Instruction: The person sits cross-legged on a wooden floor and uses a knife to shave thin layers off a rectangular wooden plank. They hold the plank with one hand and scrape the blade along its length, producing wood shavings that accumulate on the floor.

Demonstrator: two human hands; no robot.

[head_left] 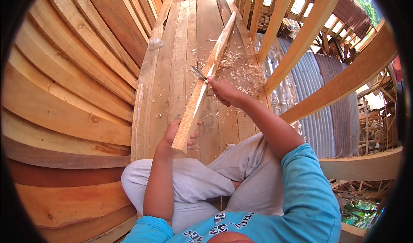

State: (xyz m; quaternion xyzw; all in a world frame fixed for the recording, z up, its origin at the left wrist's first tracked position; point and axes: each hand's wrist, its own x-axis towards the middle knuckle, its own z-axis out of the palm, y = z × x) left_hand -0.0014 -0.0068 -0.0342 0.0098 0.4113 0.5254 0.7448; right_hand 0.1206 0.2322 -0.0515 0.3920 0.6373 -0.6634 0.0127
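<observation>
A long squared wooden stick [195,106] slants away from me, its near end above my crossed legs and its far end toward the planks ahead. My left hand [183,133] is wrapped round the stick close to its near end. Farther up, my right hand [223,91] is closed on a knife, whose blade [198,73] lies across the stick and points to the left. The handle is hidden inside my fist. Pale cut faces show along the stick's right edge and its far half.
Wood shavings [241,64] litter the plank floor [178,56], thickest right of the stick. A small clear container [155,43] sits by the left edge. Wooden boards [77,105] line the left side. Slanted posts [301,41] stand at right, with corrugated metal roofing [312,97] beyond and below.
</observation>
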